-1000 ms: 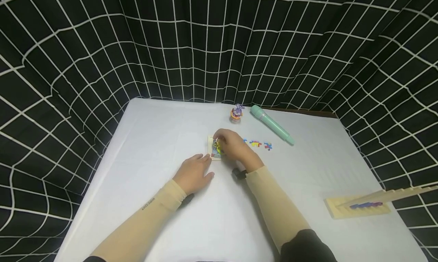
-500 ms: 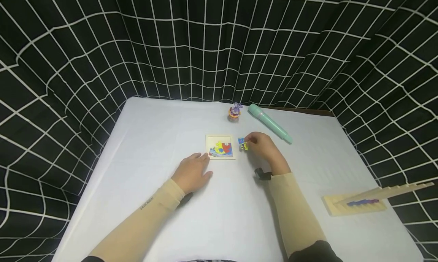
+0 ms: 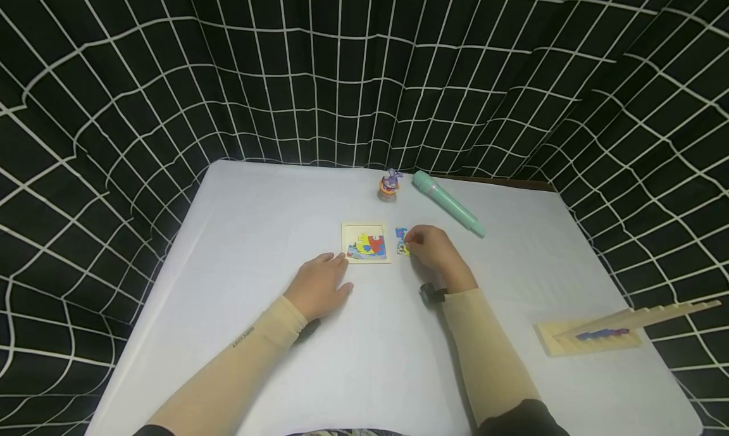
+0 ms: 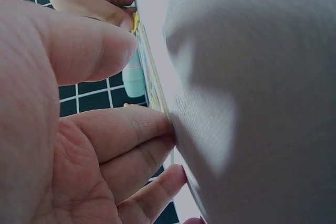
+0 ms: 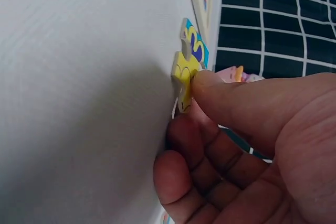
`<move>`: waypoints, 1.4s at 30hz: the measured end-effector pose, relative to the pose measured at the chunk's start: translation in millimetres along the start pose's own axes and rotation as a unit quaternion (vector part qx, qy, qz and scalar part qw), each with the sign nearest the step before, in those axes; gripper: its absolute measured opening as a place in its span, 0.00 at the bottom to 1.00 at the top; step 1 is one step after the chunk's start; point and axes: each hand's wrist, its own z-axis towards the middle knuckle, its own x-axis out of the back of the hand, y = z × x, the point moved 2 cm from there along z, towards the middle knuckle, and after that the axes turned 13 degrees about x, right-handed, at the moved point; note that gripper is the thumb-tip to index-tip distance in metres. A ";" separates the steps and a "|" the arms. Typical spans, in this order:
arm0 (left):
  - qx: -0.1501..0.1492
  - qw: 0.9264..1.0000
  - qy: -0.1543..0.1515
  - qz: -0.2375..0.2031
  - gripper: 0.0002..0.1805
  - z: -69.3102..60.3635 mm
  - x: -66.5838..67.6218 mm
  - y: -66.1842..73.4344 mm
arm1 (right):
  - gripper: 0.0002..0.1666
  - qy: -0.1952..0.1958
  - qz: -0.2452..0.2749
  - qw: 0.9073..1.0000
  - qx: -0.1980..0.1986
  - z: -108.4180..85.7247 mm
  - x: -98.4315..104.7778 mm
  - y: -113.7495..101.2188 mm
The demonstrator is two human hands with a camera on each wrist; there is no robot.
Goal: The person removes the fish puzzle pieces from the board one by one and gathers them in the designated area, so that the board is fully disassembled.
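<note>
My left hand (image 3: 319, 287) lies palm down with extended fingers, its fingertips touching the lower left corner of a square wooden puzzle tray (image 3: 353, 230). Yellow, red and blue pieces (image 3: 370, 246) fill the lower part of the tray. Just right of it, my right hand (image 3: 435, 251) pinches a yellow and blue puzzle piece (image 5: 185, 72) between thumb and fingers, low over the cloth. A blue piece (image 3: 400, 232) shows by those fingertips. In the left wrist view, the left hand's fingers (image 4: 142, 127) meet the tray's edge.
Behind the tray stands a small purple figure (image 3: 390, 184), with a green microphone-shaped object (image 3: 450, 203) lying to its right. A wooden stepped stand (image 3: 592, 344) holding something blue and purple is at the right. Black gridded cloth (image 3: 364, 75) surrounds the white table (image 3: 273, 202).
My right hand has moved from over the tray to the piece on its right, uncovering the tray and hiding the pieces farther right. My left hand has stayed at the tray's corner.
</note>
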 end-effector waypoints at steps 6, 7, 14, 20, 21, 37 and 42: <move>-0.001 1.000 0.001 0.000 0.31 -0.1 -1.5 -0.6 | 0.08 0.012 -0.017 1.000 -0.001 1.2 -4.4 -1.1; -0.001 1.000 -0.001 0.001 0.31 -0.3 -1.4 -0.5 | 0.08 0.013 -0.020 1.000 -0.001 1.0 -4.9 -1.3; 0.002 1.000 -0.006 0.003 0.32 1.0 -0.9 -0.8 | 0.06 0.047 -0.033 0.998 0.027 1.5 -5.6 -15.8; 0.000 1.000 0.004 0.005 0.31 2.2 -0.4 -3.0 | 0.13 0.021 -0.044 0.993 0.106 12.9 -24.9 -61.8; -0.001 1.000 0.005 0.005 0.31 2.4 -0.9 -3.4 | 0.16 0.004 -0.051 0.992 0.120 15.0 -30.6 -68.7; -0.015 1.000 0.010 0.003 0.32 2.6 -5.2 -4.5 | 0.13 -0.055 -0.105 0.983 0.137 25.9 -68.7 -90.8; -0.007 1.000 0.004 -0.001 0.32 0.4 -3.0 -3.2 | 0.03 -0.050 -0.083 0.983 0.159 21.3 -71.0 -94.4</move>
